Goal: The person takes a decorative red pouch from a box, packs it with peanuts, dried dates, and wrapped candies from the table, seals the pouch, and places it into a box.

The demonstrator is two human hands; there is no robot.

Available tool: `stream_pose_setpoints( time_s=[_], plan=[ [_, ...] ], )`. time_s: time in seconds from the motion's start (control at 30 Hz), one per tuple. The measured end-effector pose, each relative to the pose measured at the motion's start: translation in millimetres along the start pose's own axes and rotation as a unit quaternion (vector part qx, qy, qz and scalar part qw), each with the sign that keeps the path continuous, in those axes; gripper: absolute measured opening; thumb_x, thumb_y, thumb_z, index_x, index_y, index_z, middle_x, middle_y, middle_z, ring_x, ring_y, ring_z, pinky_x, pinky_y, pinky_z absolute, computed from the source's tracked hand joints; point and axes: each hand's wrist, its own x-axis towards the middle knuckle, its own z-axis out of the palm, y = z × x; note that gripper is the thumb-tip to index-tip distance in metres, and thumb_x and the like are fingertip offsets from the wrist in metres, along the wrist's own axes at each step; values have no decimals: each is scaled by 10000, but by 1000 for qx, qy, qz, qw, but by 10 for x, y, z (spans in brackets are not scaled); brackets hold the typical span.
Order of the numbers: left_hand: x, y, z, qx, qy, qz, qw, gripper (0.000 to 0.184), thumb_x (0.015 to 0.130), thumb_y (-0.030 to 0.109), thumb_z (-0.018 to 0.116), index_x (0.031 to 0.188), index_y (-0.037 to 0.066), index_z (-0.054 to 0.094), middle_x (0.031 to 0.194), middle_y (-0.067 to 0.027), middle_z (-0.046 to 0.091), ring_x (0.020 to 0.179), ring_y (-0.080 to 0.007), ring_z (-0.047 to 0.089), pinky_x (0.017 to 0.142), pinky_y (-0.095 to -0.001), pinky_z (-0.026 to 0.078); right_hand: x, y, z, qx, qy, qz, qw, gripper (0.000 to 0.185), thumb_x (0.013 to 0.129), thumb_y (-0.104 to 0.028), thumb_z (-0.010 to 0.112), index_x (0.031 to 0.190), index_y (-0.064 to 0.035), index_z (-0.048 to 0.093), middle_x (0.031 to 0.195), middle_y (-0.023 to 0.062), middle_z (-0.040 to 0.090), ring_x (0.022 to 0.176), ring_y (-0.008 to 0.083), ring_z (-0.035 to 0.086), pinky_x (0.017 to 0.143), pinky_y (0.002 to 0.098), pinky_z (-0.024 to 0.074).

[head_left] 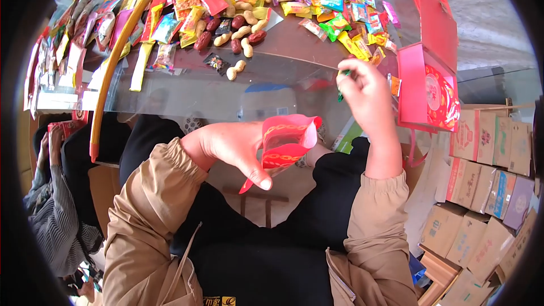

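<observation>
My left hand is wrapped round a red paper bag with gold print, its mouth open toward the right. The inside of the bag cannot be made out. Above the near table edge, my right hand is closed in a pinch on a small green-wrapped candy, mostly hidden by the fingers. Just beyond that hand lie yellow-wrapped candies and other mixed sweets. Peanuts and dark red dates are scattered in the middle of the glass-topped table.
A yellow curved pole crosses the table's left side, with packed sweets beyond it. On the right stands an open red gift box. Cardboard cartons are stacked at the lower right. Another person's hand holds a red box at left.
</observation>
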Motion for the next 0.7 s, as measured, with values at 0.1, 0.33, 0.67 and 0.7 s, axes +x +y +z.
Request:
stream_pose_setpoints(
  time_s=[0.1,0.33,0.67,0.7],
  plan=[
    [-12,75,8,-16,-28,-70,997,927,685,257,960,1416,75,419,1016,14,566,934,-108,534,813,-297,469,-133,-422,130,289,-17,-57,955,203,950,-42,673,1132,19,607,964,30,644,832,62,599,730,222,498],
    [-28,74,54,-51,6,-51,997,579,677,253,972,1065,50,593,910,-31,644,825,-127,627,699,-286,504,-219,-652,349,149,-49,-225,962,255,875,-201,807,983,-7,681,871,57,628,670,101,548,600,239,437],
    [-95,87,31,-83,9,-26,996,669,694,253,958,1199,63,561,1011,-10,603,945,-125,571,808,-301,487,-176,-510,300,152,-34,-185,970,328,970,-310,696,930,15,686,810,48,616,703,104,538,616,245,413],
    [-103,89,26,-87,7,-29,996,690,693,256,958,1219,62,557,1033,-12,606,968,-127,571,831,-305,489,-143,-473,318,147,-26,-198,969,316,971,-299,697,935,15,685,827,51,622,710,105,541,627,242,418]
  ],
)
